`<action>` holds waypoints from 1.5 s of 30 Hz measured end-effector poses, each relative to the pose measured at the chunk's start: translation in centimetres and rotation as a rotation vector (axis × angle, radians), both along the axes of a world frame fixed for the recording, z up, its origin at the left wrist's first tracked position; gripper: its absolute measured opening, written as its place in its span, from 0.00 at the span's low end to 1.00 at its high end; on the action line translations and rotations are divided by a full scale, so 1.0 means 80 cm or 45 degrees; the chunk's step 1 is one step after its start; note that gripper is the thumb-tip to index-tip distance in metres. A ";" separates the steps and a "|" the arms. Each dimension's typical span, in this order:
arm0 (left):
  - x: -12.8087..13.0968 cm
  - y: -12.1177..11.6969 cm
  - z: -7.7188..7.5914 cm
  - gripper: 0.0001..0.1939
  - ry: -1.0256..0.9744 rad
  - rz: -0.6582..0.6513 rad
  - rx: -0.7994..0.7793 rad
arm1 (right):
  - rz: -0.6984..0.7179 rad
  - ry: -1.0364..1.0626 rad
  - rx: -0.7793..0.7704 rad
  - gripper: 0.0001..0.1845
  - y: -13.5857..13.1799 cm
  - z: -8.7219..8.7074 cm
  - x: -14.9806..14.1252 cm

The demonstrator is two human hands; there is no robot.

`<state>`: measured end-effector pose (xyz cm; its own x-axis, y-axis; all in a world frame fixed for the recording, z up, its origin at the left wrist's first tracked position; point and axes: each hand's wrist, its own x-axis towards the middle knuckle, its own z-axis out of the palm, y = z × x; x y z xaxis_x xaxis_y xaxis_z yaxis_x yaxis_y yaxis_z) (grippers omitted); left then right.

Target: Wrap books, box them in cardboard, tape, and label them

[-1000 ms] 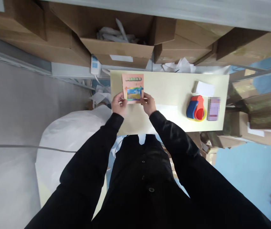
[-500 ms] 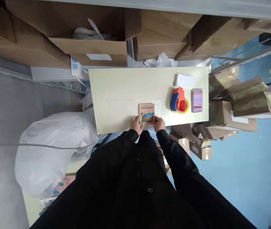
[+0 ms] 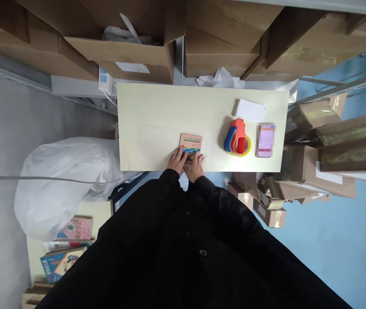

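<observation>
A small book (image 3: 192, 140) with a salmon-pink cover and a colourful picture lies near the front edge of the pale table, slightly tilted. My left hand (image 3: 176, 160) rests on its lower left part, fingers stretched over the cover. From the lower right, my right hand (image 3: 195, 170) lays its fingers on the cover, with the thumb near the bottom edge. Both hands cover the lower part of the picture. Under the book is a faint clear sheet (image 3: 153, 146), flat on the table (image 3: 150, 105).
To the right stand a red and blue tape dispenser (image 3: 239, 137), a stack of white cards (image 3: 251, 110) and a blurred pinkish phone-shaped item (image 3: 265, 140). Cardboard boxes (image 3: 221, 40) line the shelf behind; more boxes (image 3: 301, 167) are stacked at right. A white plastic bag (image 3: 60, 180) bulges at left.
My hands have gone from holding the book's two side edges to lying on its cover, closer together. The book has shifted slightly left and tilted. The camera view has moved too.
</observation>
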<state>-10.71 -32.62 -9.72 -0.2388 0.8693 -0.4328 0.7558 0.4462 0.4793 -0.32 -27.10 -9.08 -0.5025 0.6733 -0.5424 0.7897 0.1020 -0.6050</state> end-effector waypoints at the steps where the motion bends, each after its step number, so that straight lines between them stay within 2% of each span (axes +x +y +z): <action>1: -0.003 0.005 -0.002 0.30 -0.009 0.032 0.028 | 0.005 0.006 -0.005 0.52 0.005 0.001 -0.003; 4: -0.009 0.014 -0.005 0.30 -0.027 0.113 0.093 | 0.045 0.030 -0.015 0.50 0.021 0.008 -0.002; 7: -0.010 0.010 -0.004 0.29 -0.031 0.106 0.094 | 0.044 0.052 0.010 0.47 0.039 0.013 0.015; 12: 0.002 -0.011 -0.004 0.27 -0.014 0.093 0.094 | -0.222 0.010 0.095 0.46 0.060 0.004 0.040; 16: 0.011 -0.017 -0.003 0.27 0.013 0.079 0.095 | -0.476 0.081 -0.016 0.50 0.065 -0.002 0.024; 19: 0.012 -0.016 0.000 0.29 0.022 0.066 0.085 | -0.618 0.059 -0.109 0.46 0.074 -0.001 0.011; 22: 0.011 -0.015 0.002 0.29 0.011 0.085 0.087 | -0.518 -0.017 -0.153 0.31 0.085 0.001 0.009; 25: 0.009 -0.017 0.000 0.28 -0.020 0.098 0.125 | -0.397 -0.005 -0.077 0.19 0.089 0.003 0.009; 30: 0.009 -0.014 -0.007 0.28 -0.093 0.134 0.211 | -0.427 -0.057 0.006 0.12 0.099 0.004 0.006; 35: 0.016 0.023 -0.006 0.28 -0.165 0.132 0.268 | -0.551 0.143 0.017 0.12 0.136 0.006 0.012; 37: 0.019 0.040 -0.003 0.28 -0.237 0.209 0.290 | -0.501 0.288 -0.071 0.16 0.144 0.014 0.016; 40: 0.016 0.051 0.006 0.27 -0.519 0.475 0.355 | -0.340 0.548 -0.321 0.24 0.140 0.032 0.014; 43: -0.001 0.041 0.017 0.29 -0.977 0.796 0.376 | -0.160 0.737 -0.517 0.32 0.120 0.051 -0.001; 45: -0.020 0.027 0.022 0.37 -1.214 0.958 0.324 | -0.017 0.751 -0.565 0.37 0.103 0.058 -0.018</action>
<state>-12.31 -30.44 -8.00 -0.3971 0.7375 -0.5463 -0.3455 0.4313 0.8334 -1.73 -18.87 -4.41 -0.7882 0.4615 -0.4071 0.3196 -0.2584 -0.9116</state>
